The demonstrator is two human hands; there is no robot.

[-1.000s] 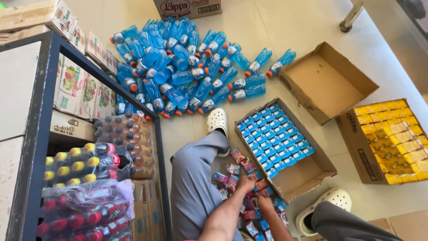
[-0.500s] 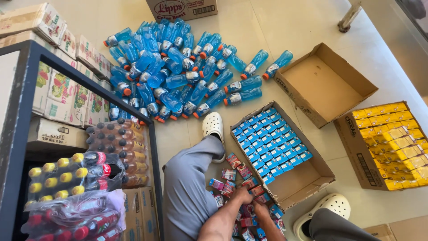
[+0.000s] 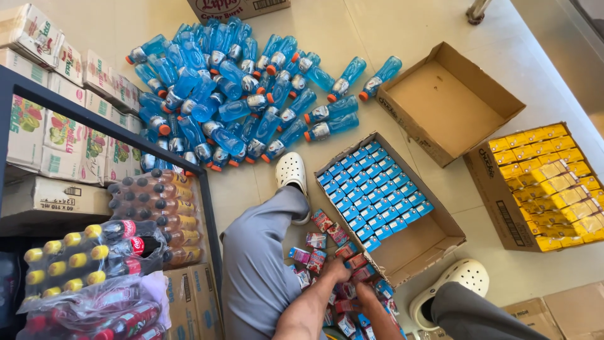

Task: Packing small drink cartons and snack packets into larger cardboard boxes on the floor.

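Both hands down in the pile of small juice cartons (image 3: pixel 333 277) on the floor (image 3: pixel 434 25) between the knees. Left hand (image 3: pixel 335 269) fingers clenched around a red carton (image 3: pixel 349 250) at the pile's top edge, just beside the cardboard box (image 3: pixel 434 242). Right hand (image 3: pixel 363 296) buried among cartons; can't tell if its fingers grip anything. That box is part-filled with blue cartons (image 3: pixel 374 192) in rows, near end bare. Blue bottles (image 3: pixel 239 94) heaped further out. Box of yellow cartons (image 3: pixel 553 186) off right.

both hands (image 3: pixel 349 283) lower among small cartons (image 3: pixel 327 242)
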